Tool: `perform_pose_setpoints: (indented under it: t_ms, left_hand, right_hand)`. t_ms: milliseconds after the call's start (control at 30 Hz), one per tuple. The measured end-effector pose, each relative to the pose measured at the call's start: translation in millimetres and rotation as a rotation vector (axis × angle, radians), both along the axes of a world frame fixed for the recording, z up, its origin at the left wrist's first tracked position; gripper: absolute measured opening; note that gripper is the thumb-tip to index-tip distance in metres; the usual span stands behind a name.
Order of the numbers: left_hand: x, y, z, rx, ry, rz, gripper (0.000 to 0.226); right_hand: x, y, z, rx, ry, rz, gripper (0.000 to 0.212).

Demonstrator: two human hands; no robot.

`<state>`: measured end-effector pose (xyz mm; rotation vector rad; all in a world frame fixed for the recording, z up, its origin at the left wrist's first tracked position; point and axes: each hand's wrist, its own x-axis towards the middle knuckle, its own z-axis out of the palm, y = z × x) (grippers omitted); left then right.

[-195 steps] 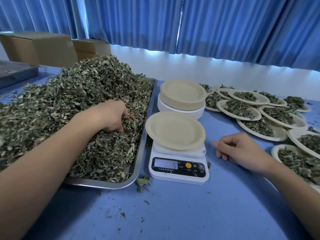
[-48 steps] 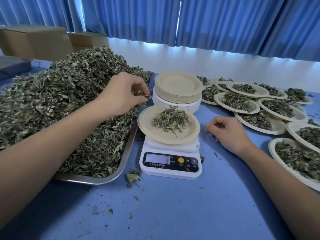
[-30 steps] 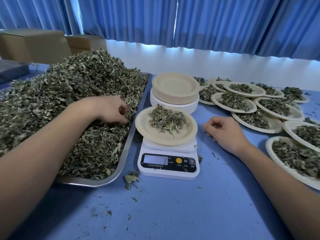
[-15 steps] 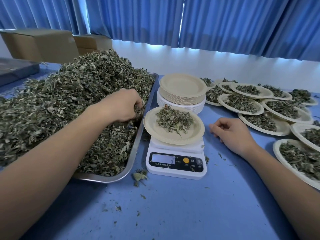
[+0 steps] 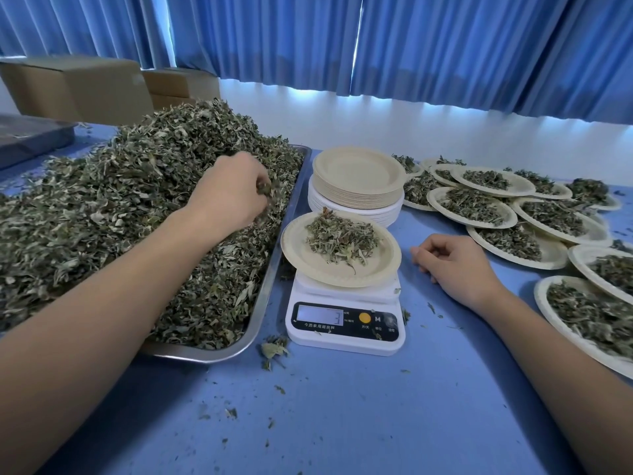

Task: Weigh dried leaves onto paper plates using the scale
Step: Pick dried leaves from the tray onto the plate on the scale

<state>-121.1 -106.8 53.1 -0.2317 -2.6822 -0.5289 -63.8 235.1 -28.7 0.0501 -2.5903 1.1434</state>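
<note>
A white digital scale (image 5: 344, 329) stands on the blue table, its display reading 3. On it sits a paper plate (image 5: 380, 265) with a small heap of dried leaves (image 5: 339, 240). Left of it a steel tray (image 5: 274, 269) holds a big pile of dried leaves (image 5: 102, 217). My left hand (image 5: 229, 193) is raised over the pile near the tray's right edge, fingers curled, pinching a few leaves. My right hand (image 5: 455, 265) rests on the table right of the scale, fingers loosely curled and holding nothing.
A stack of unused paper plates (image 5: 358, 186) stands behind the scale. Several filled plates (image 5: 479, 207) spread over the right side of the table. Cardboard boxes (image 5: 75, 87) sit at the back left. Leaf crumbs (image 5: 274, 351) lie in front of the tray.
My left hand has lifted out of the pile with a pinch of leaves. The plate on the scale went from bare to holding leaves since the earliest frame. My right hand stays put.
</note>
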Motion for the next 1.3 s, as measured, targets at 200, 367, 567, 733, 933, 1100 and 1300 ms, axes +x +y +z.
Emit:
perform_pose_setpoints:
  t_ms: [200, 367, 567, 733, 933, 1100, 1300]
  left_hand:
    - [16, 17, 11, 0.524, -0.016, -0.385, 0.020]
    - [25, 33, 6, 0.534, -0.271, -0.607, 0.030]
    - [21, 32, 3, 0.501, -0.293, -0.595, 0.024]
    - [5, 22, 3, 0.419, -0.167, -0.401, 0.018]
    - [-13, -8, -6, -0.296, -0.527, -0.191, 0.022]
    - [-6, -11, 1, -0.365, -0.610, -0.237, 0.009]
    - [6, -4, 8, -0.563, -0.687, -0.221, 0.035]
  right_hand:
    - [-1, 0, -1, -0.003, 0.002, 0.004, 0.027]
    - [-1, 1, -2, 0.011, 0.010, -0.002, 0.026]
    - [-2, 1, -2, 0.017, 0.014, 0.004, 0.026]
    - [-2, 1, -2, 0.018, 0.013, 0.005, 0.026]
    - [-1, 1, -1, 0.032, 0.012, 0.001, 0.027]
    - [-1, 1, -2, 0.025, 0.002, 0.001, 0.026]
    - [-3, 1, -2, 0.011, -0.002, -0.011, 0.024]
